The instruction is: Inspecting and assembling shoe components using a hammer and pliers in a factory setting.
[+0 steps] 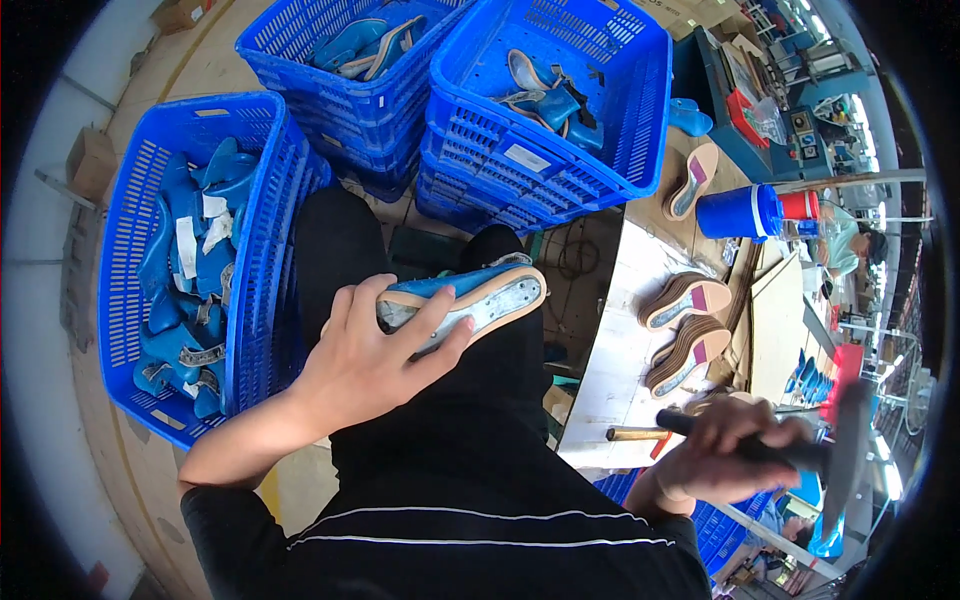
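I have the blue shoe (500, 302) mid-frame, its left end gripped by the left hand (365, 350); lower right, well apart, the right hand (728, 458) clenches a blurred hammer (846, 455).

A blue shoe (495, 303), held slanting off the worktop's (603, 400) left edge, turns up its underside: tan rim, grey, dotted middle. A black-handled hammer (814, 458), head blurred, is held aloft near the worktop's closest edge.
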Demonstrator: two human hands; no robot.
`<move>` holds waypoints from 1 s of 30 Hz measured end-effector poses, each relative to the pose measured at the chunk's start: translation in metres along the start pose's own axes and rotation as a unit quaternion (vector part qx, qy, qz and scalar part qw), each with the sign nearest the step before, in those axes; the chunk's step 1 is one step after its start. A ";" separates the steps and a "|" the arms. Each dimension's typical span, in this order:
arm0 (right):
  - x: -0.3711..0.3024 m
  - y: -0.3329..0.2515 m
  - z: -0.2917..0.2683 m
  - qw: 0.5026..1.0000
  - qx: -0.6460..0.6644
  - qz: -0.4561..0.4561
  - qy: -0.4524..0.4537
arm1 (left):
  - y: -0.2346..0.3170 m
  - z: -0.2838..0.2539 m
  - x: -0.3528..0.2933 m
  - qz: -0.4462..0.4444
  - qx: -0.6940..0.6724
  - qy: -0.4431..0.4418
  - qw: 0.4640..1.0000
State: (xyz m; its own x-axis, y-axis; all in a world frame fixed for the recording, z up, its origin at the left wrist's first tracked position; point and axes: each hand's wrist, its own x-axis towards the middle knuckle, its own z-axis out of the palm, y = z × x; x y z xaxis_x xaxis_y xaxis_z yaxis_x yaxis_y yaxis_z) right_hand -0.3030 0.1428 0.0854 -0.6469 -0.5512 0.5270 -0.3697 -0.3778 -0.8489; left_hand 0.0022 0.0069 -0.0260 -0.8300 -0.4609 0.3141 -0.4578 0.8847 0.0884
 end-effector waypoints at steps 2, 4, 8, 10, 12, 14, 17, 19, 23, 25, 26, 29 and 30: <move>0.010 -0.014 0.000 0.993 0.092 -0.065 -0.032 | 0.000 0.000 0.003 0.006 -0.004 0.003 1.000; -0.001 -0.009 0.008 0.993 0.085 -0.072 -0.043 | 0.002 -0.001 0.003 0.003 -0.003 0.005 1.000; -0.042 0.058 0.005 0.944 -0.122 0.017 -0.306 | 0.006 -0.001 0.002 -0.005 -0.006 0.004 1.000; -0.060 0.080 0.001 0.840 -0.336 0.107 -0.413 | 0.007 -0.004 0.002 -0.008 -0.004 0.004 1.000; -0.040 0.052 0.010 0.859 -0.272 0.219 -0.375 | 0.006 0.000 0.002 -0.012 -0.008 0.000 1.000; -0.022 0.051 0.002 0.876 -0.310 -0.114 -0.351 | 0.004 -0.002 0.003 -0.009 -0.020 0.007 1.000; -0.029 0.040 -0.022 0.963 -0.139 0.061 -0.223 | 0.003 -0.001 0.001 -0.005 -0.009 0.011 1.000; -0.009 0.015 -0.004 0.982 -0.018 0.100 -0.159 | 0.000 -0.002 -0.001 -0.009 -0.001 0.012 1.000; 0.000 0.008 0.014 0.996 0.021 0.048 -0.074 | -0.003 -0.007 -0.001 -0.101 -0.015 0.039 0.994; -0.008 0.017 0.017 0.994 0.030 0.075 -0.074 | -0.004 -0.005 0.000 -0.144 -0.013 0.046 0.988; -0.014 0.023 0.017 0.992 0.034 0.101 -0.073 | -0.003 -0.004 0.001 -0.183 -0.015 0.055 0.981; -0.031 0.046 0.008 0.976 0.034 0.163 -0.137 | -0.010 -0.002 0.006 -0.215 -0.002 0.058 0.975; -0.037 0.051 0.008 0.972 0.014 0.182 -0.146 | -0.011 0.000 0.007 -0.226 -0.024 0.059 0.972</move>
State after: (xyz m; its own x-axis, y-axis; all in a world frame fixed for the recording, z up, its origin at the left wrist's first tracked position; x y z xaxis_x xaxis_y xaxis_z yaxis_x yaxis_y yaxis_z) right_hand -0.2926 0.1375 0.0229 -0.5126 -0.8385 0.1847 -0.1315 -0.1359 -0.9820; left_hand 0.0016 -0.0064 -0.0250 -0.5036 -0.7947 0.3390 -0.7499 0.5969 0.2852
